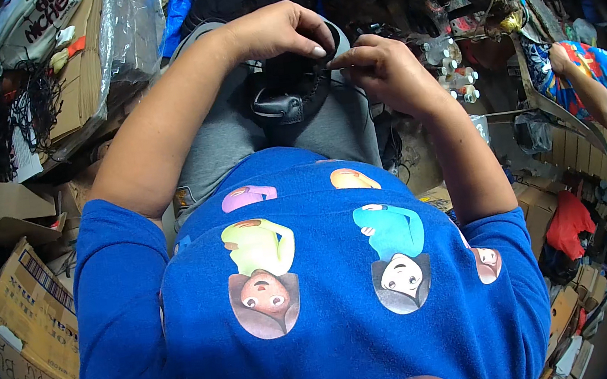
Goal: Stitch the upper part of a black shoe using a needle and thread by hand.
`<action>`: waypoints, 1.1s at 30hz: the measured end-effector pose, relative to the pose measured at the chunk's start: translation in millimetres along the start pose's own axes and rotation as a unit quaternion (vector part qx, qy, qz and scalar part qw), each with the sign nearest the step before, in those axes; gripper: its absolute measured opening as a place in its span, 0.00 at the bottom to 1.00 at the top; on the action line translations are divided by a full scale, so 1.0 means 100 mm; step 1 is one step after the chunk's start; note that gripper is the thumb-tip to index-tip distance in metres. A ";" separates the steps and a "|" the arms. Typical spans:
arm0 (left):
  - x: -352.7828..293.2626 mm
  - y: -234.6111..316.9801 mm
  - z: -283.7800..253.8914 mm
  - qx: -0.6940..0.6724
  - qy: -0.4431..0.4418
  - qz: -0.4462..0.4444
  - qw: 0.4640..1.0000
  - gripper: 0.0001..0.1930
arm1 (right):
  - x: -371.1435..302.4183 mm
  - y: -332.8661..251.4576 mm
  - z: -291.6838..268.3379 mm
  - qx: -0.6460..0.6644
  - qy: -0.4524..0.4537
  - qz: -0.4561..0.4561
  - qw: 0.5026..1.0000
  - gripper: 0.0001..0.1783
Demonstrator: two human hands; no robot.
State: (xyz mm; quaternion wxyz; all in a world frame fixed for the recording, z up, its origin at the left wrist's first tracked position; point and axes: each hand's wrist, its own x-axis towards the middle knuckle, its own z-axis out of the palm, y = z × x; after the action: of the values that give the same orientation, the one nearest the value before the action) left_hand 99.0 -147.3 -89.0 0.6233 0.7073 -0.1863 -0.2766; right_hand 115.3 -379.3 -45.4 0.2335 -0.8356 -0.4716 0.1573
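A black shoe-like piece (313, 89) with a glossy leather part and a row of stitches along its edge rests on my lap, between my grey-trousered thighs (215, 136). My left hand (285, 30) reaches over its far side, thumb and fingers closed at the rim; the fingertips are partly hidden. On the right side of the same rim, my right hand (378, 69) is pinched, thumb against forefinger. Whatever lies in that pinch is too small to make out. The two hands' fingertips almost meet.
Cardboard boxes (18, 211) and flat brown card (75, 88) are stacked at my left. Several small bottles (459, 78) stand to the right. Another person's arm (584, 86) in a colourful sleeve shows at far right, near a red cloth (570, 225). Black items on blue sheeting (182, 9) lie ahead.
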 end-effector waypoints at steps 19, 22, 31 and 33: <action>-0.34 0.08 0.19 0.347 0.245 0.109 0.899 0.22 | -0.02 0.03 0.19 0.187 0.044 0.078 0.978 0.10; -0.62 0.12 0.39 0.313 0.311 0.047 0.896 0.25 | -0.11 -0.07 0.20 0.196 0.048 0.101 0.974 0.12; -0.77 0.06 0.66 0.467 0.355 0.026 0.810 0.10 | -0.30 -0.28 0.50 -0.050 0.149 0.034 0.987 0.24; -0.74 0.03 0.63 0.480 0.370 0.021 0.795 0.10 | -0.28 -0.19 0.45 0.090 0.115 0.093 0.985 0.23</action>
State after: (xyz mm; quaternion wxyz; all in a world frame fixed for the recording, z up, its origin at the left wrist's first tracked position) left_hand 2.5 -152.3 -78.7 0.2309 0.9599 -0.0652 0.1449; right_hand 66.2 -383.8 -71.6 0.3446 -0.8640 -0.3459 0.1232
